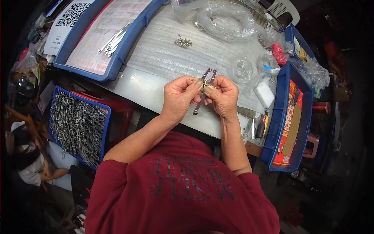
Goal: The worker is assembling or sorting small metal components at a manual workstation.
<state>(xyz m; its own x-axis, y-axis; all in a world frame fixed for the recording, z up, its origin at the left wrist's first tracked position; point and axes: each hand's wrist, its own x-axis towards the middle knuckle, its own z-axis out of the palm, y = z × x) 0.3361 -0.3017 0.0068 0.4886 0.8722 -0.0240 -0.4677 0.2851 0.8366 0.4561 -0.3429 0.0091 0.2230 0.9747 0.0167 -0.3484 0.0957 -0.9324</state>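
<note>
Over the front edge of the table, both my hands are closed with thumbs and forefingers meeting. My left hand (180, 96) and my right hand (224, 95) pinch a pair of narrow dark metal strips (200, 105) between them. The strips lie close together, with small round holes at their far ends. A thin brass-coloured piece shows between the fingertips, too small to name. Fingers hide the middle of the strips. Beyond the hands, a small heap of short metal pins or rivets (183, 42) lies on the white foam sheet (156, 50).
A blue tray (119, 64) at the far left holds silver strips (115, 41). Below it, a blue bin (109, 128) is filled with metal parts. Clear plastic bags (226, 23) lie at the back. On the right are a white block (265, 93), a screwdriver (261, 126) and another blue tray (278, 117). A person (37, 156) sits at left.
</note>
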